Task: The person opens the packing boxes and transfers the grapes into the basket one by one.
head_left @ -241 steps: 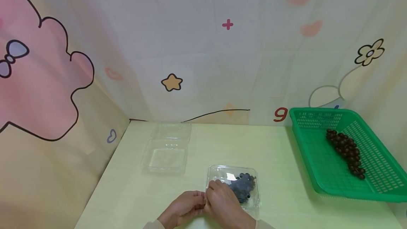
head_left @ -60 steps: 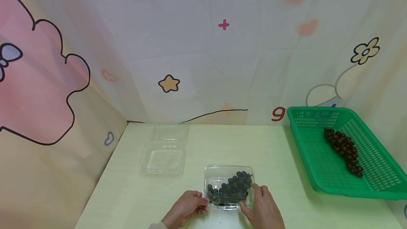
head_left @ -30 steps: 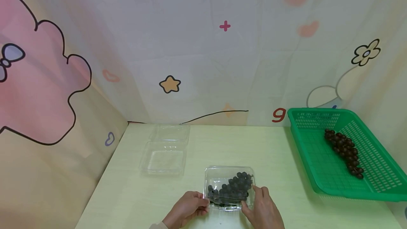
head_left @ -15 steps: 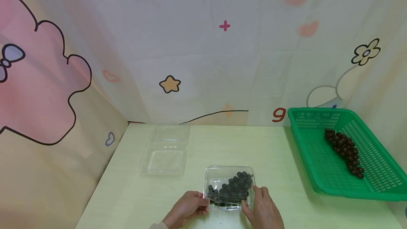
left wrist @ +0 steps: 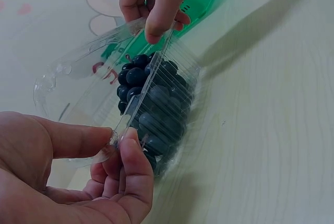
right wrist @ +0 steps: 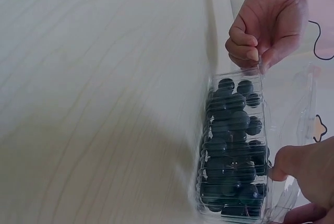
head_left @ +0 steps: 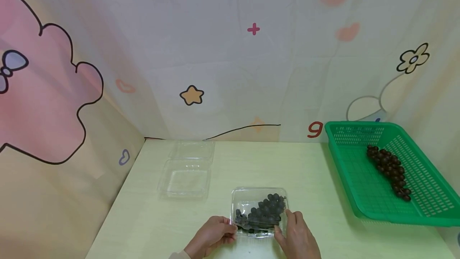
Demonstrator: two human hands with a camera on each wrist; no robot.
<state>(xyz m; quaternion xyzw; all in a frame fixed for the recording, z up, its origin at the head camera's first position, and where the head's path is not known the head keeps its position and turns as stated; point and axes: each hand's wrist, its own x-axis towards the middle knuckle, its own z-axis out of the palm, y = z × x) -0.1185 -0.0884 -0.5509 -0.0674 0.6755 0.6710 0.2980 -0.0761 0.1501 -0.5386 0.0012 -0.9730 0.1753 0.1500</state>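
A clear plastic clamshell box with a bunch of dark grapes inside stands at the table's near middle, its lid lying over it. My left hand pinches the rim at the near left corner between thumb and index finger, as the left wrist view shows up close. At the near right corner my right hand grips the rim, thumb on the front edge and fingers along the right side. Through the ribbed front wall the grapes show in the right wrist view.
A second clear clamshell box lies open at the back left, its lid folded toward the wall. To the right stands a green plastic basket holding a bunch of dark red grapes. Printed cloth hangs behind the table.
Eight seconds ago my right hand was beside the left at the near left corner; it has since moved to the near right corner. During the last two seconds both hands have stayed almost still.
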